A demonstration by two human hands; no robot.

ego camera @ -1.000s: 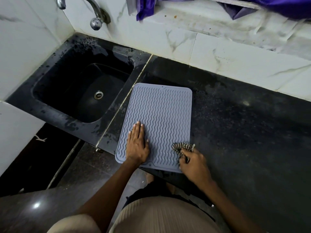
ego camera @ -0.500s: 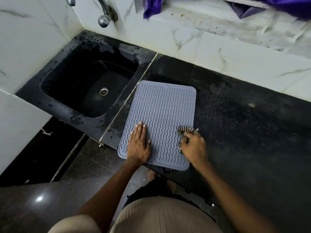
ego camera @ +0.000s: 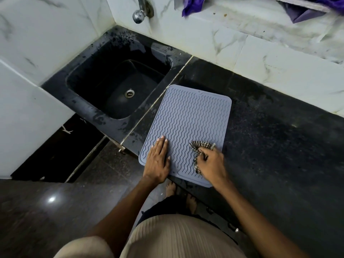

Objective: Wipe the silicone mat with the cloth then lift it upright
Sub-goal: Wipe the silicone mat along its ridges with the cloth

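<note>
A grey silicone mat point(ego camera: 189, 116) with wavy ridges lies flat on the black counter, its near edge hanging slightly over the counter's front. My left hand point(ego camera: 158, 161) rests flat, fingers together, on the mat's near left corner. My right hand point(ego camera: 211, 162) presses a bunched checked cloth point(ego camera: 200, 147) onto the mat's near right part. The cloth sticks out ahead of and left of my fingers.
A black sink point(ego camera: 119, 86) sits left of the mat, with a chrome tap point(ego camera: 139, 13) above it. White marble wall tiles point(ego camera: 260, 58) run behind the black counter point(ego camera: 279, 146). Purple fabric point(ego camera: 191, 4) hangs over the ledge above. My feet show below the counter edge.
My right hand with the cloth slid away from me along the mat's right side, then came back a little and shifted left. My left hand stayed put on the mat.
</note>
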